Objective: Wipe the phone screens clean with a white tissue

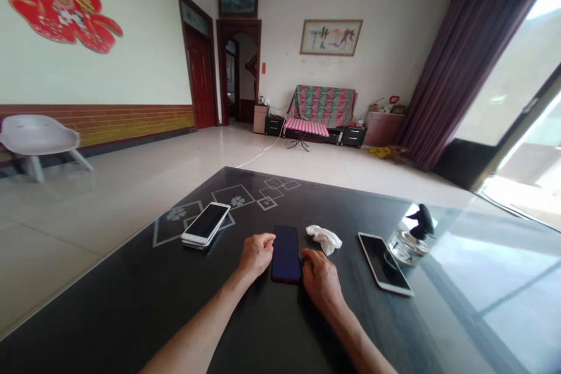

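A dark smartphone [286,254] with a reddish edge lies on the black table [245,327], its dark bluish screen facing up. My left hand [256,255] is closed at the phone's left edge, thumb and fingers drawn together. At the right edge, my right hand [321,276] grips the same phone with curled fingers; the fingertips are partly hidden. Just beyond my right hand sits a crumpled white tissue [324,238]. Farther right, a white-framed smartphone [385,264] rests screen up.
A stack of white phones [207,224] lies on the table's left part. A clear spray bottle [408,245] with a black pump stands at the right, behind the white-framed phone. Beyond the table are a white chair [39,135] and a small table with a striped cloth [307,127].
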### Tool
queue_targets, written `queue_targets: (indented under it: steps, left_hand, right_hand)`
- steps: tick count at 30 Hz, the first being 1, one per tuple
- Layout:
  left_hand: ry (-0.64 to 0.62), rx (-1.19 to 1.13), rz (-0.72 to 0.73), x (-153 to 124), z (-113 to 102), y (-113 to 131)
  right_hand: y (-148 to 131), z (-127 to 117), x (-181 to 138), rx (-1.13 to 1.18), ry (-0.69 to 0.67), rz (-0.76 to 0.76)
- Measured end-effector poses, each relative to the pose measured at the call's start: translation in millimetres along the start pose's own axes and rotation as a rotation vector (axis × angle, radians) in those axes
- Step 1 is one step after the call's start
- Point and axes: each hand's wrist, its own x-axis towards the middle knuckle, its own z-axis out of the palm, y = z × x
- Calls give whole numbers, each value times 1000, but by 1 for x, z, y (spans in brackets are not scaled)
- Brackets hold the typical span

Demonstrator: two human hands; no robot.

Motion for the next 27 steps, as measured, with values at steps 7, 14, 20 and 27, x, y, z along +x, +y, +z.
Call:
queue_targets:
  steps: [7,14,20,27]
  left_hand:
    - [35,21,-28,-4,3,2]
    - [87,51,9,-7,5,-1]
    - [114,63,14,-5,8,-7]
    - [121,72,5,-4,10,-14]
  right_hand:
    - [-9,5,-13,61,0,19]
    - [-1,5,-5,174,-17,75]
    - [1,5,-3,278,-30,119]
    - [4,0,-2,430,-48,171]
